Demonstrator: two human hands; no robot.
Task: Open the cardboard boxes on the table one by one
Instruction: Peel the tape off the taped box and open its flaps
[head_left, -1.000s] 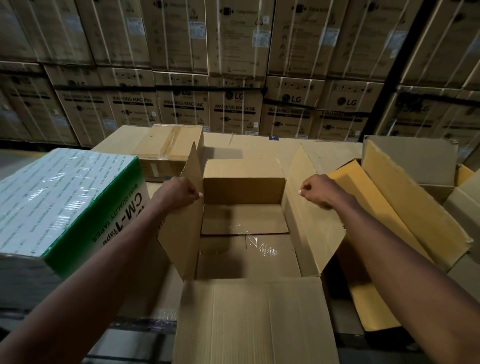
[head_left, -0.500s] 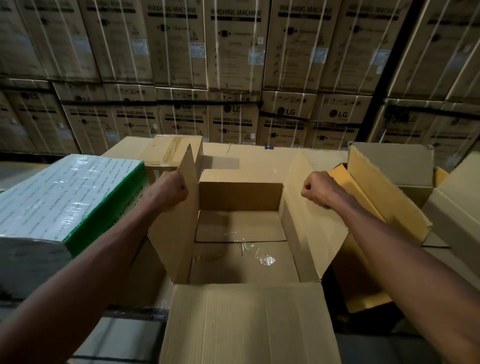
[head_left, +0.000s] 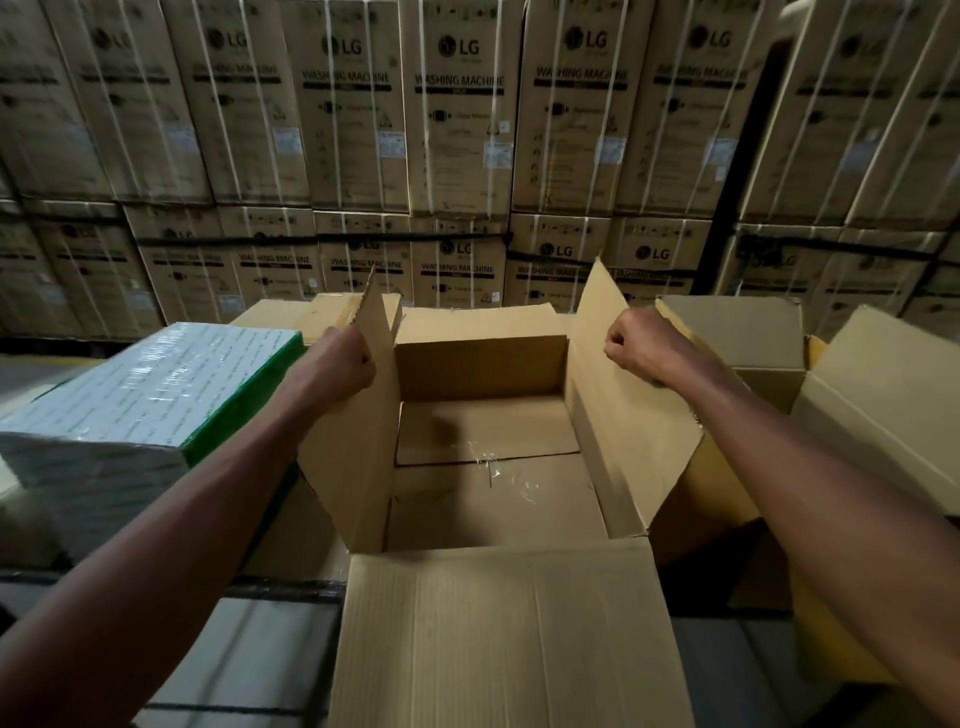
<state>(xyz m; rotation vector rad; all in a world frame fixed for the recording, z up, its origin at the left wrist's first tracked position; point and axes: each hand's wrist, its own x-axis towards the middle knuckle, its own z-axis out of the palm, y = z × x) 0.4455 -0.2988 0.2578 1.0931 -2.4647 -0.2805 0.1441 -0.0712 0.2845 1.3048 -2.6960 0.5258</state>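
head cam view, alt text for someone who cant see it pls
A person's left hand and right hand grip the two upright side flaps of an open, empty cardboard box. Stacked washing machine cartons fill the background.

Both hands — left (head_left: 340, 364), right (head_left: 636, 345) — fisted, arms outstretched

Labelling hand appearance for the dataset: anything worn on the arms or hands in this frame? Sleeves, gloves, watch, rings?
Nothing visible. Both forearms are bare right to the frame edges, with no sleeve showing. The left hand and right hand have no gloves, and no watch or wristband shows. Rings cannot be judged; the fingers are mostly hidden.
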